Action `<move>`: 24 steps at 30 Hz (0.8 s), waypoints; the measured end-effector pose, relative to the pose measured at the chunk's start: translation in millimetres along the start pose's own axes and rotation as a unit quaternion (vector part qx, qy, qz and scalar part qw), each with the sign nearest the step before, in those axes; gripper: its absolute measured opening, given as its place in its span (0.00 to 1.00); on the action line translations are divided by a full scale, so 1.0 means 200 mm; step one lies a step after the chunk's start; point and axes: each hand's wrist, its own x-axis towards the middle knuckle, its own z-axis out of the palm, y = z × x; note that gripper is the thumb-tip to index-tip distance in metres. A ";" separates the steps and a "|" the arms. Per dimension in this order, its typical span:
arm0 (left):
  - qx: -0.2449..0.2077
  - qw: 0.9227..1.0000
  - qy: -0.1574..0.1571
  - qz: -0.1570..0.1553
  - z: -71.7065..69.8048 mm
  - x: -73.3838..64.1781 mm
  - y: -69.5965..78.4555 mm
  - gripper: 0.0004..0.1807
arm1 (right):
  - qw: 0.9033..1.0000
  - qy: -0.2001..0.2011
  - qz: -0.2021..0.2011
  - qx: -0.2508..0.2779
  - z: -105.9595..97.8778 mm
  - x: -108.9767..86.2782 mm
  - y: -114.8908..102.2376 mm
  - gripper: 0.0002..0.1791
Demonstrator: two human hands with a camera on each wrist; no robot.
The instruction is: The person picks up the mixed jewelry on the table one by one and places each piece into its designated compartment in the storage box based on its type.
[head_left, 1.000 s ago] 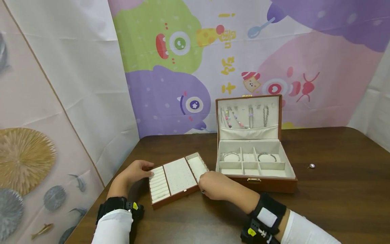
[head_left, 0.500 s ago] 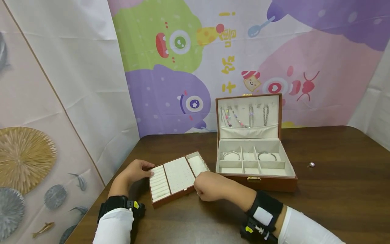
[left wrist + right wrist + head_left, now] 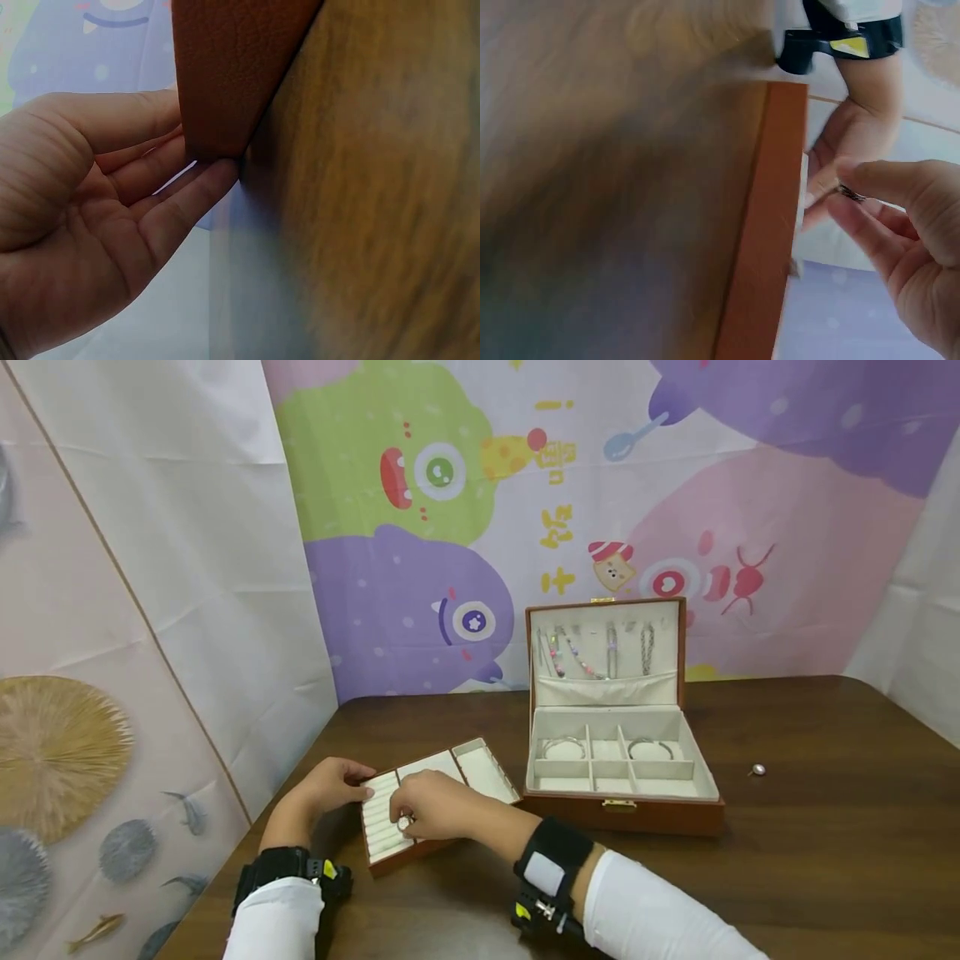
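Note:
My right hand (image 3: pixel 442 806) is over the ring rolls of a brown jewelry tray (image 3: pixel 491 772), near their right side. Its thumb and fingers pinch a small silver ring (image 3: pixel 850 193), whose round pale face shows below the fingertips in the head view. My left hand (image 3: pixel 326 793) holds the tray's back left corner, thumb at the rim and fingers along the outer wall (image 3: pixel 225 82). The tray lies at a slant on the table, its middle section partly hidden by the right hand.
An open brown jewelry box (image 3: pixel 622 814) stands right of the tray. Bracelets (image 3: pixel 564 747) lie in its compartments, and several necklaces (image 3: pixel 647 649) hang inside the lid. A small silver piece with a round pale head (image 3: pixel 759 770) lies on the table (image 3: pixel 825 843) farther right.
My right hand has moved left from the tray's front right corner to the ring rolls, bringing the ring into view. The left hand stays at its corner.

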 end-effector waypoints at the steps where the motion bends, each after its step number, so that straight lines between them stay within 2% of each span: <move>1: 0.005 1.000 0.000 0.005 0.00 0.00 0.00 0.19 | 1.000 -0.003 0.002 -0.010 0.01 0.02 -0.01 0.08; 6: 0.006 1.000 -0.002 0.015 -0.02 -0.01 0.00 0.19 | 0.997 -0.023 -0.002 -0.076 0.07 0.09 -0.09 0.09; 12: -0.007 1.000 -0.003 0.018 -0.01 -0.01 0.00 0.20 | 0.992 -0.029 -0.019 -0.123 0.10 0.08 -0.13 0.09; 21: -0.016 1.000 -0.005 0.004 0.00 0.00 -0.01 0.20 | 0.995 -0.029 -0.005 -0.098 0.09 0.06 -0.13 0.07; 24: -0.014 1.000 -0.004 -0.002 -0.01 0.00 -0.01 0.20 | 0.993 -0.037 -0.010 -0.108 0.08 0.07 -0.13 0.07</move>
